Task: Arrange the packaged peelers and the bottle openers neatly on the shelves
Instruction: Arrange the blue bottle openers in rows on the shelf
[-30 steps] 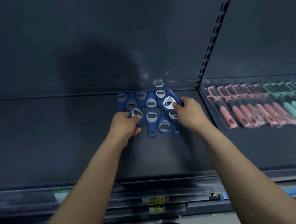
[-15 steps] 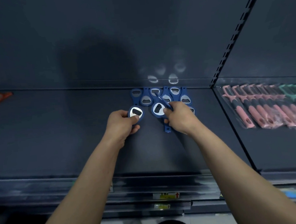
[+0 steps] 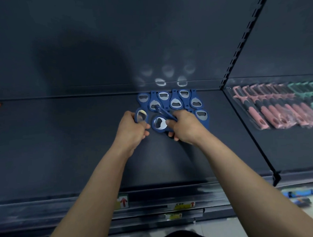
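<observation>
Since half a second ago both hands have drawn back from the opener rows (image 3: 171,101) against the shelf (image 3: 62,141) back at 12 o'clock, left hand (image 3: 132,130) gripping one opener (image 3: 141,116), right hand (image 3: 186,127) seemingly pinching two (image 3: 159,123); next, lay them in line.

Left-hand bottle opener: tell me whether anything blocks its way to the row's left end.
Nothing visible does. The left hand holds the bottle opener just beside the row; the shelf there is bare.
</observation>
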